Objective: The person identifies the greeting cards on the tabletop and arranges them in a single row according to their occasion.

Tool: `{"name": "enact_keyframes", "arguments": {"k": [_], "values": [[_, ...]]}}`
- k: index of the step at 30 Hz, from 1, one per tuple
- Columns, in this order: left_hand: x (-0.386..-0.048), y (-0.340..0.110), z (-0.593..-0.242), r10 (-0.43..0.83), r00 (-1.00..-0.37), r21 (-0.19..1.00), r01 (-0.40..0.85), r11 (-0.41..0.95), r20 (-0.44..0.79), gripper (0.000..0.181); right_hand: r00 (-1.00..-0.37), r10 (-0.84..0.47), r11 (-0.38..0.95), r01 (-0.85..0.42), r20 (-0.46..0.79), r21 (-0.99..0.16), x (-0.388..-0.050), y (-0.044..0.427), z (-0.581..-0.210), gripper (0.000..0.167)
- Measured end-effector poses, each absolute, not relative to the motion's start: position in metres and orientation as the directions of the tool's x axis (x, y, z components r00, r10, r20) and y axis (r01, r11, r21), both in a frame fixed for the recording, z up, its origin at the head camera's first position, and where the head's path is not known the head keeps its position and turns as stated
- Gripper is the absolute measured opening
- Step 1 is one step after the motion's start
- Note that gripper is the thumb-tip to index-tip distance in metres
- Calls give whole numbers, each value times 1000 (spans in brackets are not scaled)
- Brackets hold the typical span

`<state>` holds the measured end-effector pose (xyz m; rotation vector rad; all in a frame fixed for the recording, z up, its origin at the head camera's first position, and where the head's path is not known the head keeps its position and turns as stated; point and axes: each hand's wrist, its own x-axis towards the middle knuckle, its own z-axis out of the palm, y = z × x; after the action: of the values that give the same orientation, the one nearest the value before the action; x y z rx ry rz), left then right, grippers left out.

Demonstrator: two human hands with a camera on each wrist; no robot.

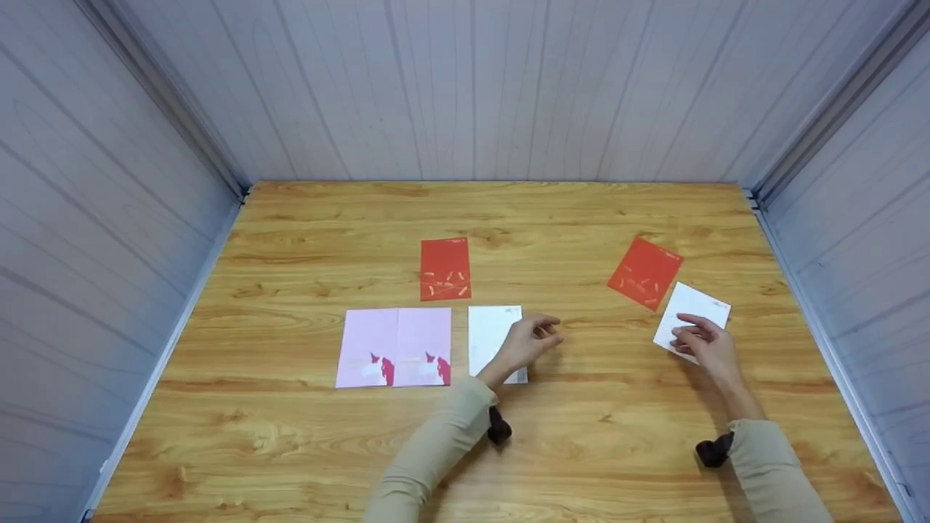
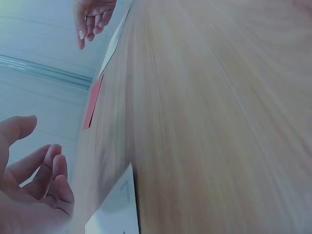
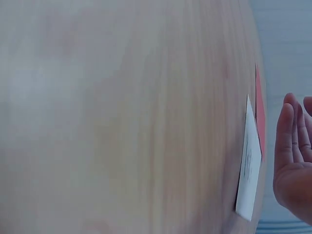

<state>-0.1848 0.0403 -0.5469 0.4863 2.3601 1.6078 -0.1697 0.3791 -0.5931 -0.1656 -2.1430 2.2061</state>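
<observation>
My left hand [image 1: 527,341] hovers over the right side of a white card [image 1: 488,330], its fingers loosely bent with nothing between them. In the left wrist view the same hand [image 2: 36,187] has thumb and fingertips apart, the card's corner [image 2: 119,207] below. Over at the right, my right hand [image 1: 708,345] is above a tilted white card [image 1: 697,303] and hides part of it. The right wrist view shows the hand [image 3: 295,151] raised beside the white card [image 3: 249,165], holding nothing. A red card [image 1: 645,272] lies just behind that white one.
Two pink cards [image 1: 369,341] with a darker pink and white print lie side by side at the left. Another red card [image 1: 445,269] lies behind them, near the middle. Panelled walls [image 1: 465,87] enclose the wooden table [image 1: 290,450] at the back and sides.
</observation>
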Motion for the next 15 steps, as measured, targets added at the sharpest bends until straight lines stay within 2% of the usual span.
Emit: {"name": "enact_keyframes", "arguments": {"k": [5,15], "values": [[-183,54,-546,408,-911,941,81,330,-65,31,-988,152,-50,33,-40,-998,-163,395,-588,50],[-180,78,-545,368,-914,961,-77,266,-174,31,-955,275,-53,103,-114,-993,-137,399,-546,20]]}}
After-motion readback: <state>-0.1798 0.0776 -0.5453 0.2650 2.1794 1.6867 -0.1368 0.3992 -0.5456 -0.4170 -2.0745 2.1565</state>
